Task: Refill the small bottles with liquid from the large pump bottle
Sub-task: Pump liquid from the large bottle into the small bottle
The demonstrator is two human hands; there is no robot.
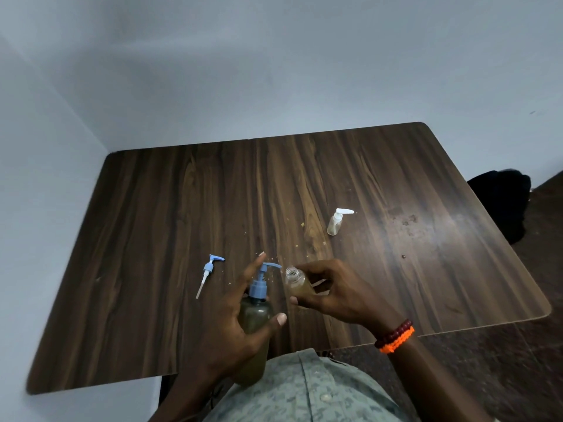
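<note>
The large translucent pump bottle [255, 318] with a blue pump head holds brownish liquid and is gripped by my left hand [231, 324], with the index finger raised beside the pump. My right hand [332, 293] holds a small uncapped bottle [297, 281], partly full of brown liquid, tilted with its mouth just under the pump's nozzle. A second small clear bottle [335, 223] with a white pump top stands farther back on the table. A loose blue-and-white pump cap [208, 272] lies on the table to the left.
The dark wooden table [152, 208] stands against a pale wall, with crumbs and stains near its middle and right. A dark object [505, 202] sits on the floor off the right edge. My patterned shirt fills the bottom of the view.
</note>
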